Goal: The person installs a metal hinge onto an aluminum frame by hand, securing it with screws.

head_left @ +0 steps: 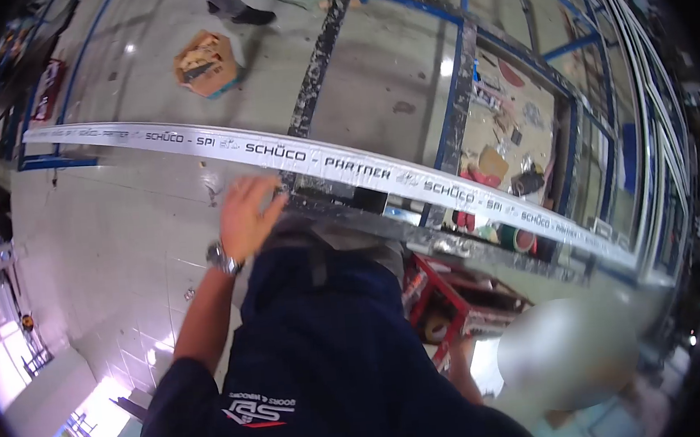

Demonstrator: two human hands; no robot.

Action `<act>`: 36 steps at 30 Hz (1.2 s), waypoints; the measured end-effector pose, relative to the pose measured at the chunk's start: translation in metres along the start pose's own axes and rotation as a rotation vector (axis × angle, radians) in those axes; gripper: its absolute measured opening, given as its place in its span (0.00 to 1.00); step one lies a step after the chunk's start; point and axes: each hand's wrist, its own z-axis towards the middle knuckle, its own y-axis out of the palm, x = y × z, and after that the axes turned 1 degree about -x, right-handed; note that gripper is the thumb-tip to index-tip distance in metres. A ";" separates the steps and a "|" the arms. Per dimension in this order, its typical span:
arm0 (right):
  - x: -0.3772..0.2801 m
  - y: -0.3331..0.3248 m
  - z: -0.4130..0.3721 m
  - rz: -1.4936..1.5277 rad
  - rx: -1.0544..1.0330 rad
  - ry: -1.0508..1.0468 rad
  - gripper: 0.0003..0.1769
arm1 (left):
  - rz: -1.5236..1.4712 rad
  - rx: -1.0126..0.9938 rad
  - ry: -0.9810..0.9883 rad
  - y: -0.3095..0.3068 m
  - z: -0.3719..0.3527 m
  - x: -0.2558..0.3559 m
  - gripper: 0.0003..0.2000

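A long profile wrapped in printed film (321, 160) lies across a dark, paint-spotted metal frame (322, 69). My left hand (248, 216), with a watch (223, 259) on the wrist, is just on the near side of the profile, by the frame's near bar. Its fingers are apart and nothing shows in them. On the lower right, my right hand (462, 366) is beside a red box-like rack (447, 301). Its fingers are hidden behind a blurred, pale, rounded thing (570, 353), so what it holds cannot be made out.
An open cardboard box of scraps (206, 64) stands on the floor. Another person's leg and shoe (243, 9) show at the top. Beneath the frame at right is a board with tools and scraps (515, 123). More long profiles (653, 96) stand at the right.
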 end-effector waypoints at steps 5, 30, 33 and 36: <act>-0.061 -0.001 -0.002 0.676 -0.171 0.261 0.30 | 0.030 -0.193 0.223 -0.022 0.095 -0.039 0.19; -0.178 -0.115 -0.053 0.570 -0.228 0.354 0.17 | -0.056 -0.337 0.278 0.039 0.109 -0.069 0.12; -0.171 -0.111 -0.051 0.479 -0.285 0.333 0.20 | -0.062 -0.321 0.288 0.040 0.110 -0.070 0.13; -0.163 -0.069 -0.051 0.364 -0.432 0.366 0.42 | -0.063 -0.326 0.313 0.039 0.115 -0.067 0.13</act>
